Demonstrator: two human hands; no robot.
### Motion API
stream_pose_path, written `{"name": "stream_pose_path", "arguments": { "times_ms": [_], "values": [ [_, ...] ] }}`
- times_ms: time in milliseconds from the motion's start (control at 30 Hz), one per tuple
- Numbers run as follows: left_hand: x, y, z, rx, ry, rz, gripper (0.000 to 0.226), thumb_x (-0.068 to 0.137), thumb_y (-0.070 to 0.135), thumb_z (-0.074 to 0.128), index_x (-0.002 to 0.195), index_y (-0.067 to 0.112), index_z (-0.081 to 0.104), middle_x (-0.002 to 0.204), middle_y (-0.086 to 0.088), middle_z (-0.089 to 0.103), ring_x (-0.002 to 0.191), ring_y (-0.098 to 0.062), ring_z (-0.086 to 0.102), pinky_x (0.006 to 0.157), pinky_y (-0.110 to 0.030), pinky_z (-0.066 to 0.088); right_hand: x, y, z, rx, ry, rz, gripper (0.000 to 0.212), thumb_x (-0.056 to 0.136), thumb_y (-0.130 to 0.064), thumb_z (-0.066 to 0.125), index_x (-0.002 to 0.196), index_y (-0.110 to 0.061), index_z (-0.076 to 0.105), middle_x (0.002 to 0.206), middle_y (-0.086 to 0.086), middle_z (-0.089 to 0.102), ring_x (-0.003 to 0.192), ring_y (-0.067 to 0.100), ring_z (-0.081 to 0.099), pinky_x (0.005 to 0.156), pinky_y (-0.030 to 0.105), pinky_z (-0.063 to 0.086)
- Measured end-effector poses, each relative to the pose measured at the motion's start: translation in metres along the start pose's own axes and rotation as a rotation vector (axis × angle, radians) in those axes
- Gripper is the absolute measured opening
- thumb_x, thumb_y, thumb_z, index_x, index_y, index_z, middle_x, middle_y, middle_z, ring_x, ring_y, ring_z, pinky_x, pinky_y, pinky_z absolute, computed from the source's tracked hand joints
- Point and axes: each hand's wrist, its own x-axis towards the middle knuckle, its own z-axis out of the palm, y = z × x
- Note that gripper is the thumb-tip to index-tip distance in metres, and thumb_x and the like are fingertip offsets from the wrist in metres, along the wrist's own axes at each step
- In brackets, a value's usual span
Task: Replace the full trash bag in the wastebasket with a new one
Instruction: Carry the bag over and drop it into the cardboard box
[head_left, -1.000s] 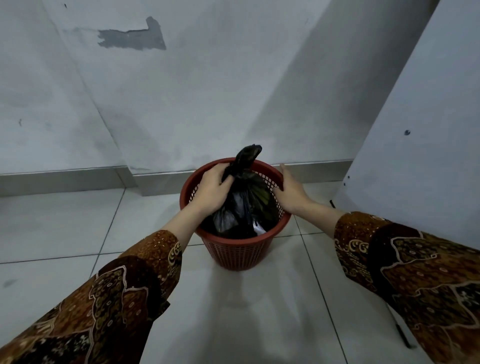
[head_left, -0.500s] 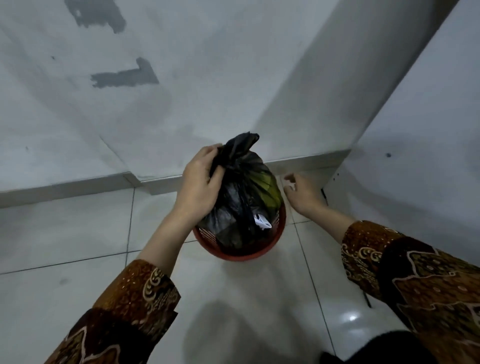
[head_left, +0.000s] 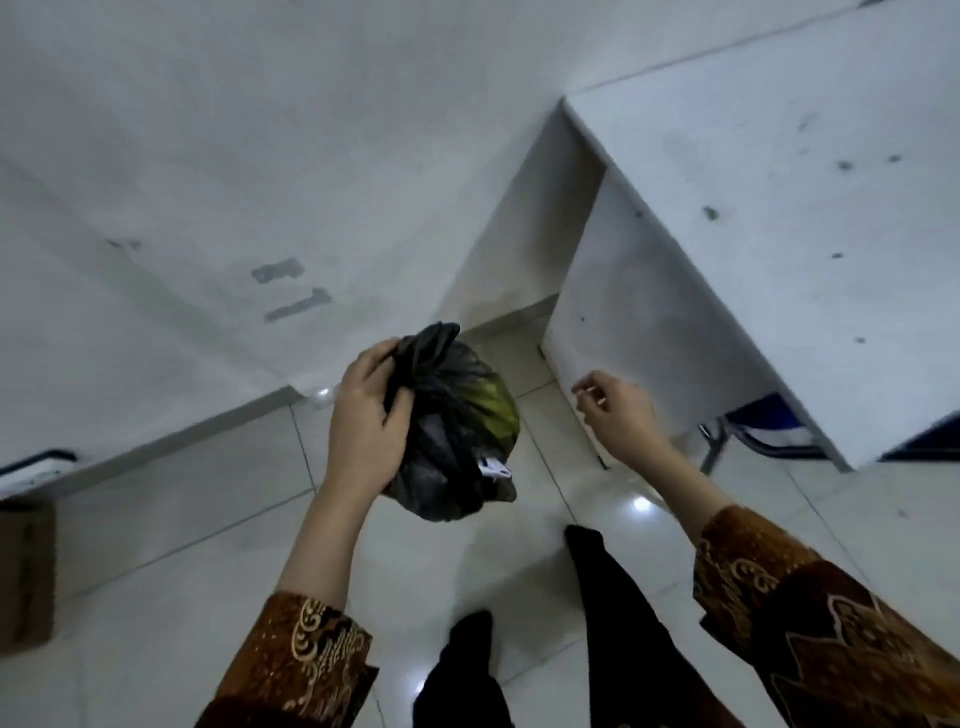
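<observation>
A full black trash bag (head_left: 457, 431), tied at the top, hangs in the air over the tiled floor. Something yellow-green and a white scrap show through its side. My left hand (head_left: 366, 415) is shut on the bag's knotted neck and carries it. My right hand (head_left: 615, 410) is held out to the right of the bag, apart from it, fingers loosely curled with nothing in them. The red wastebasket is out of sight, hidden behind the bag or outside the view.
A white desk (head_left: 779, 182) with a side panel stands at the right, a blue chair seat (head_left: 769, 428) under it. White walls meet in a corner behind the bag. A brown cardboard box (head_left: 26, 571) sits at the far left. My dark-trousered legs (head_left: 613, 623) are below.
My left hand has lifted the bag fully out of the red basket and higher. My right hand has left the basket's rim. The view has risen, and the basket no longer shows.
</observation>
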Motion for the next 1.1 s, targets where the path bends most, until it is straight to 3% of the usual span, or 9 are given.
{"name": "stream_pose_path", "arguments": {
  "times_ms": [67,133,267,400,467,700,800,900,1100],
  "values": [
    [-0.013,0.021,-0.013,-0.020,-0.037,0.011,0.037,0.087,0.011,0.045,0.121,0.009,0.061,0.124,-0.003,0.055,0.120,-0.022,0.051,0.106,-0.029,0.037,-0.037,-0.002,-0.027,0.020,0.069,0.036,0.018,0.091,-0.025,0.048,0.097,-0.016,0.063,0.090,0.007,0.069,0.081,0.025,0.065,0.073,0.041,0.055],
    [-0.024,0.041,-0.021,-0.018,-0.093,0.040,0.037,0.087,0.011,0.044,0.119,0.008,0.062,0.123,-0.003,0.056,0.118,-0.022,0.051,0.103,-0.024,0.036,-0.076,-0.001,-0.050,-0.022,0.140,0.053,0.019,0.093,-0.024,0.048,0.102,-0.017,0.063,0.092,0.005,0.068,0.081,0.022,0.063,0.070,0.034,0.052],
    [-0.047,0.080,-0.019,-0.134,-0.226,0.075,0.035,0.086,0.018,0.043,0.117,0.024,0.057,0.121,-0.006,0.059,0.117,-0.024,0.055,0.102,-0.044,0.044,-0.146,0.012,-0.083,-0.050,0.273,0.119,0.022,0.094,-0.023,0.046,0.106,-0.016,0.063,0.091,0.002,0.068,0.077,0.018,0.060,0.064,0.028,0.046],
    [-0.069,0.119,0.008,-0.180,-0.331,0.098,0.030,0.086,0.013,0.046,0.114,0.005,0.056,0.113,-0.017,0.060,0.110,-0.033,0.057,0.098,-0.051,0.044,-0.201,0.042,-0.109,-0.005,0.425,0.230,0.021,0.093,-0.024,0.046,0.105,-0.017,0.062,0.095,0.002,0.069,0.082,0.021,0.063,0.069,0.037,0.053],
    [-0.082,0.141,0.028,-0.146,-0.401,0.187,0.031,0.086,0.015,0.045,0.111,0.004,0.058,0.110,-0.016,0.059,0.108,-0.035,0.056,0.095,-0.055,0.044,-0.232,0.061,-0.124,0.016,0.502,0.277,0.021,0.093,-0.023,0.047,0.104,-0.016,0.063,0.096,0.003,0.069,0.084,0.022,0.063,0.071,0.037,0.053],
    [-0.156,0.223,0.116,-0.084,-0.530,0.462,0.027,0.089,0.009,0.046,0.110,0.003,0.061,0.105,-0.006,0.059,0.101,-0.024,0.057,0.091,-0.042,0.048,-0.354,0.157,-0.165,-0.038,0.674,0.413,0.021,0.093,-0.031,0.047,0.103,-0.020,0.061,0.095,-0.004,0.064,0.084,0.016,0.060,0.065,0.029,0.047],
    [-0.201,0.255,0.155,-0.074,-0.584,0.506,0.024,0.089,0.003,0.046,0.107,-0.003,0.061,0.100,-0.007,0.056,0.096,-0.025,0.055,0.088,-0.043,0.046,-0.408,0.205,-0.173,-0.036,0.714,0.424,0.021,0.092,-0.027,0.050,0.104,-0.016,0.063,0.096,0.000,0.064,0.088,0.020,0.060,0.069,0.031,0.046],
    [-0.245,0.285,0.196,-0.077,-0.653,0.514,0.024,0.090,0.004,0.046,0.108,-0.002,0.061,0.107,-0.013,0.059,0.102,-0.029,0.056,0.092,-0.045,0.046,-0.457,0.251,-0.181,-0.013,0.734,0.468,0.019,0.092,-0.024,0.050,0.102,-0.016,0.064,0.096,0.000,0.065,0.090,0.021,0.060,0.072,0.030,0.044],
    [-0.306,0.344,0.274,-0.141,-0.748,0.584,0.025,0.089,0.009,0.045,0.104,0.002,0.064,0.097,0.001,0.056,0.096,-0.021,0.055,0.086,-0.030,0.044,-0.513,0.324,-0.205,0.015,0.773,0.587,0.019,0.093,-0.023,0.049,0.102,-0.016,0.063,0.094,0.000,0.065,0.086,0.022,0.061,0.069,0.029,0.041]
  ]
}}
